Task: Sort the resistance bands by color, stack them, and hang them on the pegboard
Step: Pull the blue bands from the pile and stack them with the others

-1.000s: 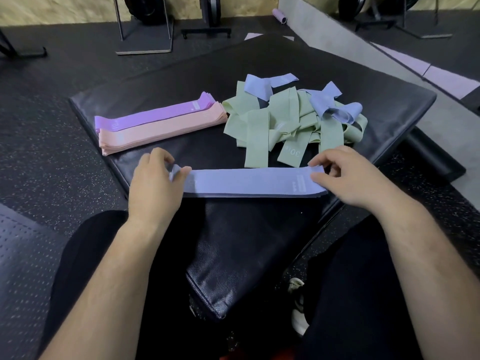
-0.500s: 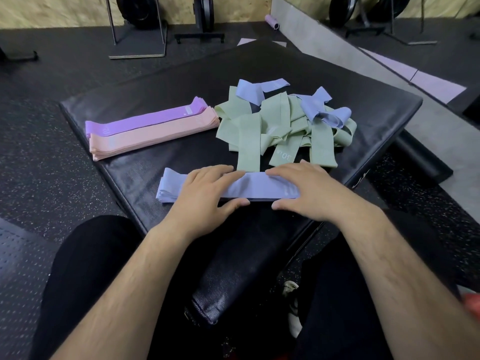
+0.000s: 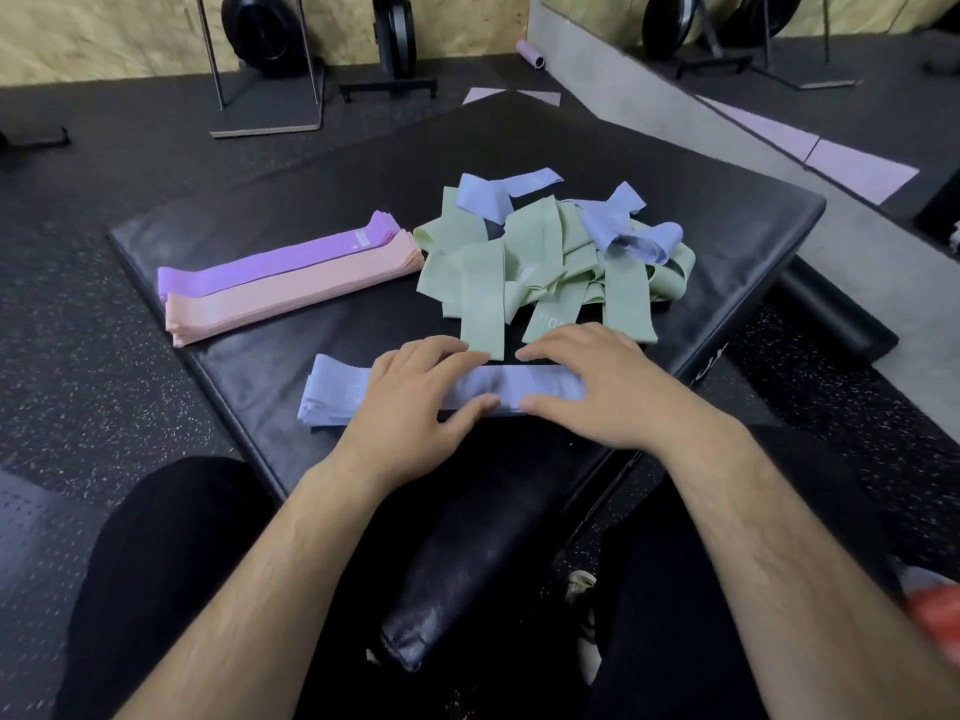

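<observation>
The left hand point(image 3: 415, 392) and right hand point(image 3: 587, 387) lie side by side, fingers fairly straight and spread flat across the blue band stack point(image 3: 337, 389). The thumbs sit against its near edge, apparently to press the layers level and square them rather than to lift. That stack rests at the near edge of the black gym pad point(image 3: 727, 226), close to the body where it is easy to build. Beyond it the green bands point(image 3: 483, 283) lie in a loose tangle with a few loose blue bands point(image 3: 628, 231) on top, unsorted. To the left, well apart from the tangle, the purple stack point(image 3: 275, 262) and pink stack point(image 3: 291, 298) lie touching, seemingly finished. No pegboard is in view.
</observation>
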Demonstrator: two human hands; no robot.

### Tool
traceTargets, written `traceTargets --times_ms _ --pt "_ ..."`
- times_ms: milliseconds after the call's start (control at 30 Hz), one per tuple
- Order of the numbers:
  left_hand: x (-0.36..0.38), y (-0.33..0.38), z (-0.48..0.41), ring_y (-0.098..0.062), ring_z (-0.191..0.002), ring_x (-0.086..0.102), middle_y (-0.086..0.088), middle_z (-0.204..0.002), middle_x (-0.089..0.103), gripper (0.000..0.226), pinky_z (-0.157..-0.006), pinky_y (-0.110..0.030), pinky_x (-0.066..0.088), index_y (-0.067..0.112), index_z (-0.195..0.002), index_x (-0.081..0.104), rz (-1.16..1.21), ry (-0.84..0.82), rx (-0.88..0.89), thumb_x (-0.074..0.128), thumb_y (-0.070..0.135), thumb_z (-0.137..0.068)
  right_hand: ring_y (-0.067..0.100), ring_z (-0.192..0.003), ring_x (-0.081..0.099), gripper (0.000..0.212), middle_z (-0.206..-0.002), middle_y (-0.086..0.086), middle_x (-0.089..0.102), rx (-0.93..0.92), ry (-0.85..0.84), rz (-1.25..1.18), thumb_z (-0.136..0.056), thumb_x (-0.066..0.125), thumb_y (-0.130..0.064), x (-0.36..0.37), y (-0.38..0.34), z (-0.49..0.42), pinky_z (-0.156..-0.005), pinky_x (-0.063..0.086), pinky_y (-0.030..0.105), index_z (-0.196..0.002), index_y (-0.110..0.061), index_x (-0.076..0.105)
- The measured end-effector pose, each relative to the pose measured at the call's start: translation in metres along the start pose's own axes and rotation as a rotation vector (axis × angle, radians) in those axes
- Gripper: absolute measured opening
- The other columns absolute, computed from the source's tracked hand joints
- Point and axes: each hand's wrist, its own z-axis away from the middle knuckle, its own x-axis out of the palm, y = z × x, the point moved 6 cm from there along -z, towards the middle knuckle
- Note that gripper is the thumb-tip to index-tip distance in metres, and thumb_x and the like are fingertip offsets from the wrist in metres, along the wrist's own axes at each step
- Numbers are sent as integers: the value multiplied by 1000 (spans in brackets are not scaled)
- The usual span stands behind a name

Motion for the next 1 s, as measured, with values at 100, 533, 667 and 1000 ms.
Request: traceTargets --times_ms 100,533,667,1000 --pt "-3 19 -25 -12 -124 49 13 -131 56 50 -100 -22 20 33 -133 60 -5 29 18 42 60 -94 11 -132 40 44 -137 -15 54 16 154 -20 -96 59 -49 -15 6 -2 -115 26 34 -138 -35 56" --pt "45 100 -183 -24 -147 29 0 -160 32 40 -116 -39 20 34 -138 56 -3 -109 46 54 42 -99 23 -136 40 44 -148 -5 52 400 474 -134 -103 42 -21 -50 90 -18 -112 35 41 -145 -24 51" --pt "66 99 -205 -27 -148 26 -3 -164 26 44 -116 -40 21 30 -142 53 -120 -201 52 49 46 -101 21 -137 38 44 -149 -7 50 423 475 -152 -103 41 -19 -48 101 -19 -113 34 40 -146 -25 50" --pt "56 83 -190 -28 -118 54 -6 -140 47 27 -87 -42 47 3 -120 57 -162 -229 98 43 16 -102 19 -138 36 41 -147 -5 51 397 470 -223 -105 40 -18 -47 97 -21 -112 31 34 -144 -22 52"
